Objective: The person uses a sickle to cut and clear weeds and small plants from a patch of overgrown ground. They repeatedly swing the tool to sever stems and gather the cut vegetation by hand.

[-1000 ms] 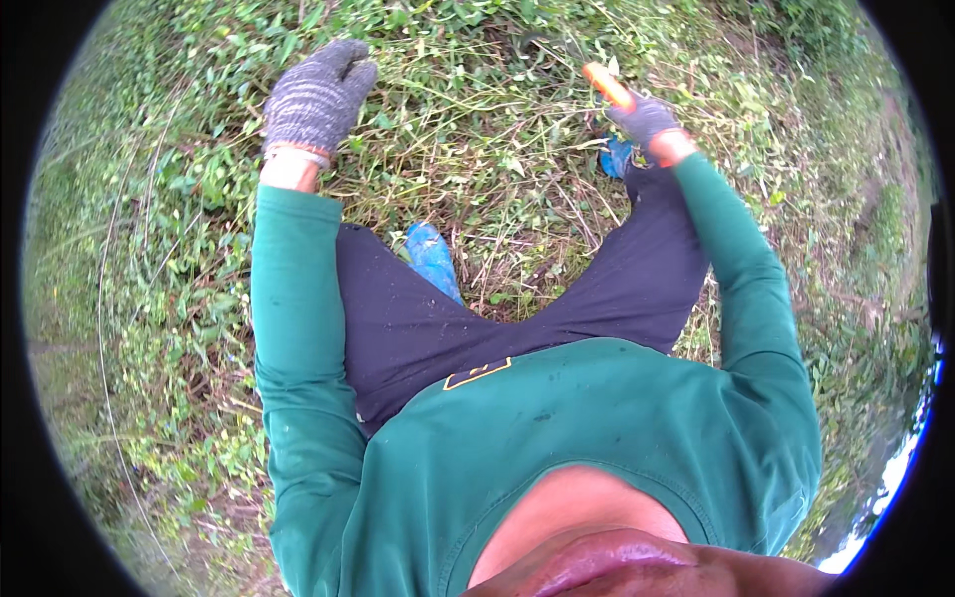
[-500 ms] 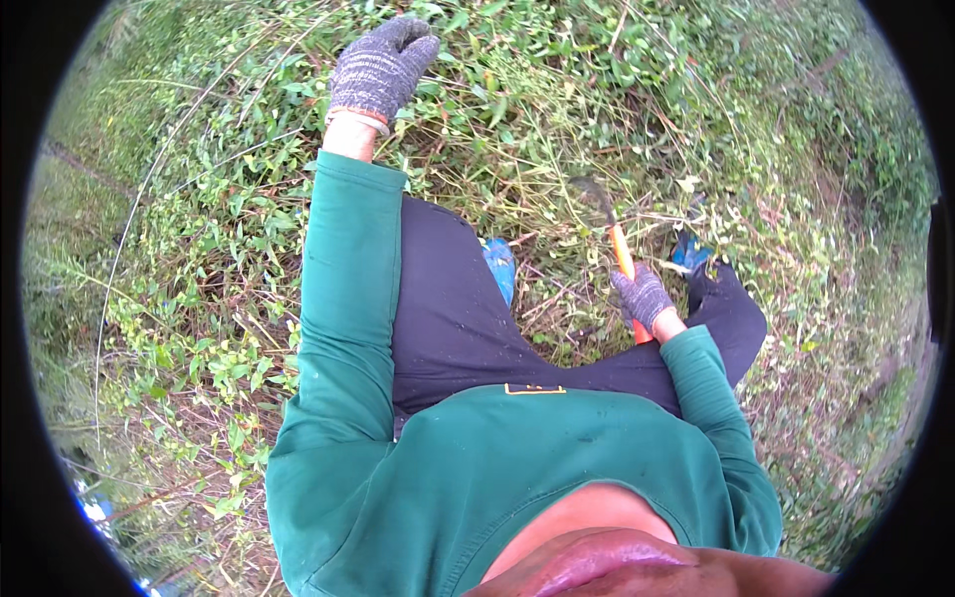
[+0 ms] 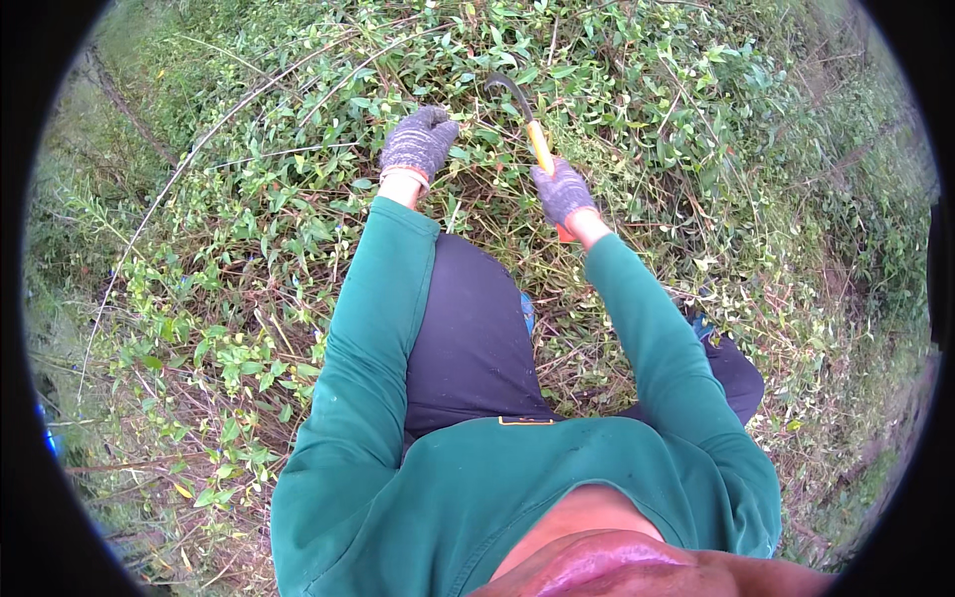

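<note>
Orange-handled sickle [image 3: 539,145] clamped in right fingers [image 3: 549,181], blade beyond them, left fingers [image 3: 439,125] unclear.

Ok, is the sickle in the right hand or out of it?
In it: the gloved right hand is closed around the sickle's orange handle, with the curved dark blade projecting beyond it.

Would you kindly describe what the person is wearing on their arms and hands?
Both sleeves are long and plain green. The left hand and right hand wear grey knitted gloves flecked paler; the left cuff is edged orange-red.
</note>
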Motion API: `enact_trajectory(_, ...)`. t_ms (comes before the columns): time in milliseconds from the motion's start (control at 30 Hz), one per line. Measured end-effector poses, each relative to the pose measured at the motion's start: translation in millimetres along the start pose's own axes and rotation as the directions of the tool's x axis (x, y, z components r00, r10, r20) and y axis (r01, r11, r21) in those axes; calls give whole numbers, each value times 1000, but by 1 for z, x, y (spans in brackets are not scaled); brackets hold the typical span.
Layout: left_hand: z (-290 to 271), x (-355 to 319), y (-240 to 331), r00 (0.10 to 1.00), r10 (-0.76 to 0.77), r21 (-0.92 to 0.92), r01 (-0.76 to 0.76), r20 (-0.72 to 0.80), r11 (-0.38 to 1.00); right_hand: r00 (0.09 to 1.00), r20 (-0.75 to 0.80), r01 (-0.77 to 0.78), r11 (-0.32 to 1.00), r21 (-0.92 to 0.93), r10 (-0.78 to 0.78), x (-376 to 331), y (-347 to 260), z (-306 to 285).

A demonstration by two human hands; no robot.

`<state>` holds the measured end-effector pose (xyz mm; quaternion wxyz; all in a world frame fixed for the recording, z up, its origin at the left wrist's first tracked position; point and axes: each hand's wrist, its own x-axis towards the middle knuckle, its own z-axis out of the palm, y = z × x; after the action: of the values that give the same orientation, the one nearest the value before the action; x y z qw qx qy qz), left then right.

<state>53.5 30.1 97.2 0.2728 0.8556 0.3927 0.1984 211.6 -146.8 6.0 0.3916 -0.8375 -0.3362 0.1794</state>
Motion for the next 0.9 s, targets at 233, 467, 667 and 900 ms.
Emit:
enact_trajectory(233, 36, 5, -77, 988, -153, 9, 153, 11, 988, 860, 406, -314, 948, -55, 308, -157, 85, 40)
enact_trajectory(467, 100, -28, -81, 905, -267, 195, 211, 330, 958, 664, 422, -698, 714, 52, 618, -273, 73, -62)
enact_trajectory(667, 144, -58, -81, 920, -67, 497, -147, 387, 855, 991, 57, -112, 981, -157, 122, -202, 60, -52)
enact_trajectory(900, 155, -43, -55, 734, 410, 531, -676, 541, 511, 894, 384, 392, 821, -416, -232, -21, -41, -23)
